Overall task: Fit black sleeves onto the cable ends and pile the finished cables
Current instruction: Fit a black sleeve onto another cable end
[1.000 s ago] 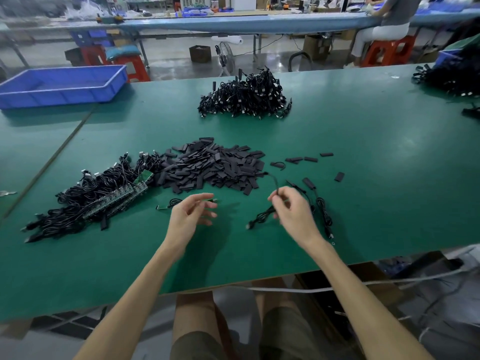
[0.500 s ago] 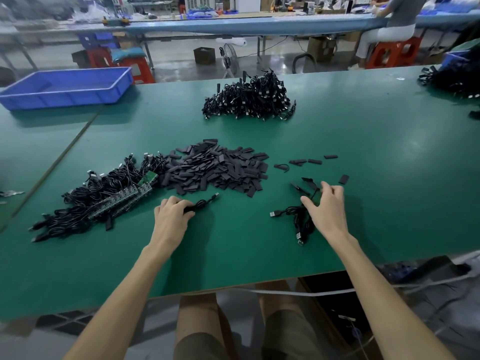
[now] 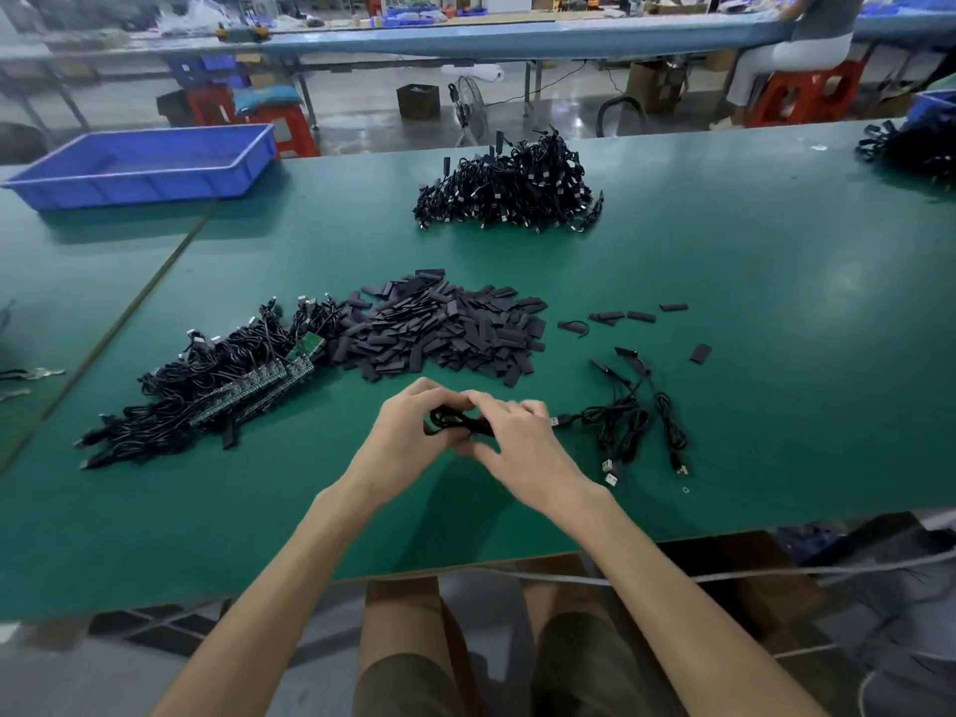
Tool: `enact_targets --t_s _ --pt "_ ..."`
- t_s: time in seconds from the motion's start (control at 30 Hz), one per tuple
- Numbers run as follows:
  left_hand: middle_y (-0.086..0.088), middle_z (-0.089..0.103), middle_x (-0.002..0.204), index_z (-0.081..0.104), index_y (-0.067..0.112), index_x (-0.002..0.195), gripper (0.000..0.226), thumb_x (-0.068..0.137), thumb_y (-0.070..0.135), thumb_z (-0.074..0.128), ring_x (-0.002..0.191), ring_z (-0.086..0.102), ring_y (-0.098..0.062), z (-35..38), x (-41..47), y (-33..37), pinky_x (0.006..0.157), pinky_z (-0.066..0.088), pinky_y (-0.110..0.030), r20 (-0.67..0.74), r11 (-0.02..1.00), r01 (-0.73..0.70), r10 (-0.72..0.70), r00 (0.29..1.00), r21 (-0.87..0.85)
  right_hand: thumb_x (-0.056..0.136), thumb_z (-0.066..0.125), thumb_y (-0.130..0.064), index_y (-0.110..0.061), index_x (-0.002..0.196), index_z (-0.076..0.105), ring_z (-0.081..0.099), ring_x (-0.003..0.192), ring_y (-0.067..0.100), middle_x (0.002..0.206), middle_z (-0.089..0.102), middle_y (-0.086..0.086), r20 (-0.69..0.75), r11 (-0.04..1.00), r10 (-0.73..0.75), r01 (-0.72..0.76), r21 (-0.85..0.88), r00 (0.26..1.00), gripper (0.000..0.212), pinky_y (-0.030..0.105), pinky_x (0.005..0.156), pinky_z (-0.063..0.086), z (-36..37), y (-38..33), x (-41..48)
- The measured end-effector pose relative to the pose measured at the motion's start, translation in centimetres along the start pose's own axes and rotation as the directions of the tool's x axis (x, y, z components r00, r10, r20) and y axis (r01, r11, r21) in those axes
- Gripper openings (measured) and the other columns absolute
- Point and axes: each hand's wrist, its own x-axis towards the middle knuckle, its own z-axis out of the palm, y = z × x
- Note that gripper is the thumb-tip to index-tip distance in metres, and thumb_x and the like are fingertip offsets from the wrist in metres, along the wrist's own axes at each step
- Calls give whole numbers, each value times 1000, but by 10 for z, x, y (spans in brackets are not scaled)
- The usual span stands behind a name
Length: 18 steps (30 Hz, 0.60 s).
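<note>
My left grip (image 3: pixel 408 437) and right grip (image 3: pixel 522 450) meet near the front edge of the table (image 3: pixel 776 302), both grasping one coiled black cable (image 3: pixel 452 422). The left fingers curl round its loop, and the right, blurred, pinches it from the other side with the thumb underneath. Just right of the grips I see a few loose cables (image 3: pixel 626 426) lying tangled, silver plugs toward me and flat black ends pointing away. Beyond the grips sits a heap of sleeves (image 3: pixel 445 328), with several stray sleeves (image 3: pixel 641 316) scattered to its right. Against the heap's left side lies a long pile of cables with green boards (image 3: pixel 217 395), stretching toward the near left. Farther back, well apart from the heap, there is a far pile (image 3: pixel 512 188) of black cables. A blue tray (image 3: pixel 139 165) rests at the back left, and another dark mass (image 3: pixel 915 147) shows at the far right, cut off by the edge of my view.
</note>
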Motion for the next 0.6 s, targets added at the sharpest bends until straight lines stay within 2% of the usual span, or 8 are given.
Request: enact_targets --t_s 0.1,0.2,0.27,0.33,0.43,0.53,0.6 --pt "17 62 106 71 29 111 31 84 17 82 95 63 4 -6 -5 -6 79 42 -6 41 1000 23 -22 999 -21 100 66 -23 -21 147 52 59 124 24 138 64 1 20 988 73 -75 133 997 49 45 105 47 1 0 0" --pt "10 66 105 67 30 107 28 85 22 82 85 68 -5 -8 -9 -15 78 51 -18 43 986 146 -143 989 -86 99 68 -24 -23 140 59 61 117 20 130 66 -2 41 983 90 -95 154 995 42 42 99 48 3 8 -5" --pt "6 72 95 70 29 99 20 84 22 83 80 70 -9 -9 -10 -20 77 53 -23 54 965 226 -221 974 -129 99 68 -23 -25 137 61 61 112 19 123 66 -3 36 981 110 -114 160 993 39 41 96 49 7 14 -10" --pt "4 76 87 74 28 91 16 85 15 81 78 71 -11 -7 -11 -24 79 55 -26 92 958 247 -236 967 -143 99 68 -23 -23 135 62 62 112 19 124 66 -4 17 980 141 -142 142 990 37 39 96 49 11 20 -15" --pt "-1 78 87 77 22 91 19 85 3 79 80 73 -15 -3 -13 -26 83 58 -32 114 944 269 -250 961 -191 98 70 -26 -20 138 59 59 117 20 128 62 -3 39 977 160 -164 139 986 42 39 101 47 15 24 -19" --pt "4 77 90 78 19 96 20 84 3 80 87 73 -12 3 -11 -24 86 57 -27 82 947 275 -265 961 -167 93 72 -46 -17 144 51 46 125 18 133 55 -2 75 989 135 -139 47 988 63 39 108 36 16 24 -19" --pt "5 78 87 78 19 96 22 81 4 82 85 73 -8 8 -8 -20 85 57 -24 105 949 265 -250 963 -170 93 68 -54 -21 138 55 43 124 15 131 55 -5 35 993 114 -115 32 993 58 37 107 31 18 23 -17"
